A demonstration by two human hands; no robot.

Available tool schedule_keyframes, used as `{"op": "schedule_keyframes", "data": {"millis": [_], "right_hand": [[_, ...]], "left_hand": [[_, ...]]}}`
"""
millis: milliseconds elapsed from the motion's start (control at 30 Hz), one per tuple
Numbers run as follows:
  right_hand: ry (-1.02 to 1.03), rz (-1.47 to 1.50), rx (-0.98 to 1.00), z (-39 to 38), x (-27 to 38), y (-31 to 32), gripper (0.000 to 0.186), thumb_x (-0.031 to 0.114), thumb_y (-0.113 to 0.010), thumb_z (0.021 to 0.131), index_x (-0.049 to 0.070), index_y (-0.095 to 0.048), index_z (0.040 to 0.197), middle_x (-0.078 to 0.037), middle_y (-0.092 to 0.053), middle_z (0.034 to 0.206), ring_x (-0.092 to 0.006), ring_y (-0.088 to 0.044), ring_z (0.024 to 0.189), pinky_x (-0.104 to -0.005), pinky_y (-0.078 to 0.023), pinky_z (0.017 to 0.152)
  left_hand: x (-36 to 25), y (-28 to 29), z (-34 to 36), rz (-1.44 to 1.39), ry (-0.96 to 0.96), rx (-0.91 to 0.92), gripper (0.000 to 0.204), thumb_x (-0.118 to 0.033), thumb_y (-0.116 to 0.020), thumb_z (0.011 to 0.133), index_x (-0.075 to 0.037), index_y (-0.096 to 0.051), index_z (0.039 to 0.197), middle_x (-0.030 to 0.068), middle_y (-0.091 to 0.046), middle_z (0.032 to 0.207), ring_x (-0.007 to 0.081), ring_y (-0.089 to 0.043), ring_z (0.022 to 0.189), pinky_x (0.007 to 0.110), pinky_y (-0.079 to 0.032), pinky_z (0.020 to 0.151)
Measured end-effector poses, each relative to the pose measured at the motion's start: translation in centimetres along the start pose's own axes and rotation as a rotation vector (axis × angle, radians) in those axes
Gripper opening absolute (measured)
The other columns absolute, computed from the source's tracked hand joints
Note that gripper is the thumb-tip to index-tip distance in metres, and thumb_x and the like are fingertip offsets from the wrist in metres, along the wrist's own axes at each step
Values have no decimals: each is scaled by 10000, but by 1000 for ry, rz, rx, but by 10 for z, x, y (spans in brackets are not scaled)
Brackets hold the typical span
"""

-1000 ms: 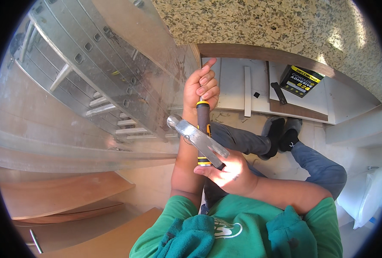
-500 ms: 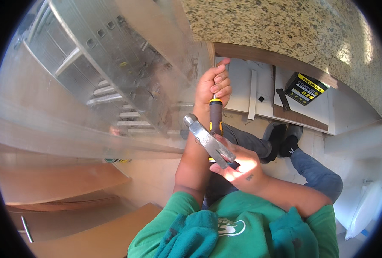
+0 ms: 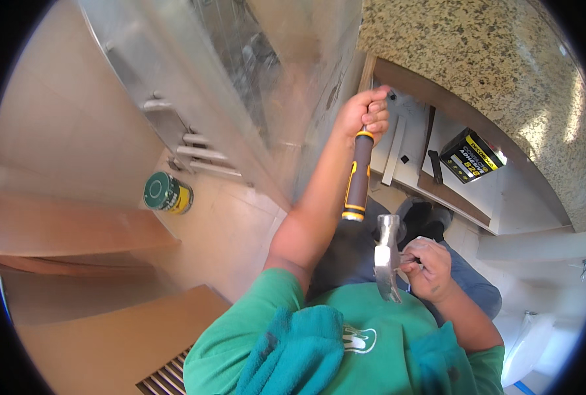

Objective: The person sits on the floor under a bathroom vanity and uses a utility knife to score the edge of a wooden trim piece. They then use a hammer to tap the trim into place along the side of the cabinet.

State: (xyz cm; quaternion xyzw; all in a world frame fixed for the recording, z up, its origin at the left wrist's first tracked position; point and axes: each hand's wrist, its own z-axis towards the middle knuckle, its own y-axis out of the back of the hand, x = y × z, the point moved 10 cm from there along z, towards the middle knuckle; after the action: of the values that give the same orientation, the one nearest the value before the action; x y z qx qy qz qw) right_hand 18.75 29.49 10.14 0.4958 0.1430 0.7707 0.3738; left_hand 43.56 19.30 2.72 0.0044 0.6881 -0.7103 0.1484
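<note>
My left hand (image 3: 365, 113) is closed around the metal shank of a chisel or screwdriver (image 3: 359, 174) with a dark grey and yellow handle. Its handle end points back toward me, and its tip is hidden by the cabinet's wooden edge (image 3: 368, 72); I cannot tell if it touches. In my right hand (image 3: 430, 266) is a claw hammer (image 3: 386, 257), gripped close below its metal head. The striking face is just below the handle's butt end, with a small gap between them. The hammer's handle is mostly hidden by my fingers.
A speckled granite countertop (image 3: 451, 46) overhangs the open cabinet. Inside lie a black and yellow adhesive box (image 3: 471, 156), a black strip (image 3: 436, 166) and a white batten (image 3: 394, 150). A green and yellow can (image 3: 167, 193) stands on the floor at left, near a metal ladder (image 3: 174, 99) and brown panels (image 3: 75, 224).
The hammer has swung away from beside the tool's handle, down and to the right, and its head has turned. My view has shifted left, bringing the can into full sight.
</note>
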Motion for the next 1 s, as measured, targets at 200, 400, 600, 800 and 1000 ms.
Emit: {"op": "schedule_keyframes", "data": {"millis": [200, 400, 600, 800, 1000], "right_hand": [[114, -124, 149, 5, 18, -9, 290, 247, -795, 820, 30, -612, 881, -68, -642, 708, -274, -607, 577, -366, -490, 542], [205, -228, 176, 9, 42, -29, 315, 264, -824, 772, 38, -619, 850, -62, -605, 682, -268, -600, 581, -367, -483, 523], [77, -273, 154, 12, 17, -30, 282, 231, -819, 776, 36, -618, 814, -85, -586, 681, -292, -584, 571, -375, -473, 512], [107, -249, 178, 9, 26, -32, 297, 241, -833, 751, 27, -643, 831, -89, -599, 704, -288, -593, 573, -367, -478, 515], [202, -271, 243, 7, 38, -37, 294, 260, -826, 758, 43, -636, 815, -77, -594, 700, -279, -594, 572, -378, -478, 512]], "left_hand": [[1, -1, 5, -23, 55, 48, 114, -74, -596, 966, -116, -498, 1008, -46, -489, 569, 46, -401, 389, 232, -341, 354], [2, 1, 4, -24, 78, -3, 115, -98, -592, 973, -134, -496, 921, -48, -503, 574, 42, -409, 393, 231, -358, 359], [2, 2, 7, -20, 89, 51, 133, -96, -593, 970, -141, -479, 916, -50, -483, 575, 49, -398, 387, 237, -350, 350], [1, 2, 4, 4, 67, 19, 123, -88, -602, 962, -136, -488, 961, -50, -478, 576, 43, -395, 390, 231, -346, 353], [1, 0, 3, -21, 46, 33, 351, -64, -555, 981, -78, -408, 1299, -37, -487, 604, 55, -409, 401, 235, -365, 351]]}}
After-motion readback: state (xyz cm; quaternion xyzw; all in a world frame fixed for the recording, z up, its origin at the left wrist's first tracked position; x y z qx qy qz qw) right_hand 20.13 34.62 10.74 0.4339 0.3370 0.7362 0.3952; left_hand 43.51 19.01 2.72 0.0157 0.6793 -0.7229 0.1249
